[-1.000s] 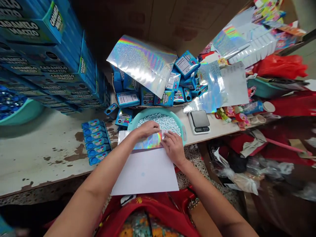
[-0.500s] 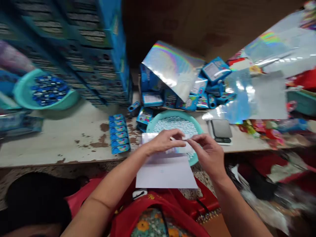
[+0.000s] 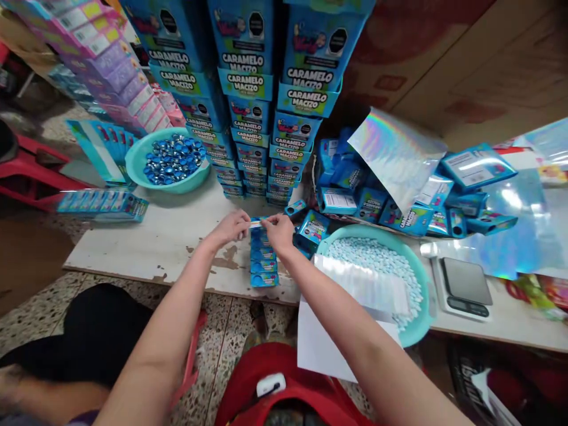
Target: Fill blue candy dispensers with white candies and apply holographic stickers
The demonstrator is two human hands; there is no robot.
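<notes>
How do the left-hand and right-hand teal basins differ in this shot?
The left basin holds shiny blue-and-silver pieces; the right basin holds small, matte, pale blue ones. The left basin has no sheet over it, while a shiny sheet partly covers the right basin. Both are teal and filled with many loose pieces.

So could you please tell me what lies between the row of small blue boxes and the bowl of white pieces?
Between the row and the bowl lie loose blue boxes, with the right forearm crossing above, in the head view.
</notes>
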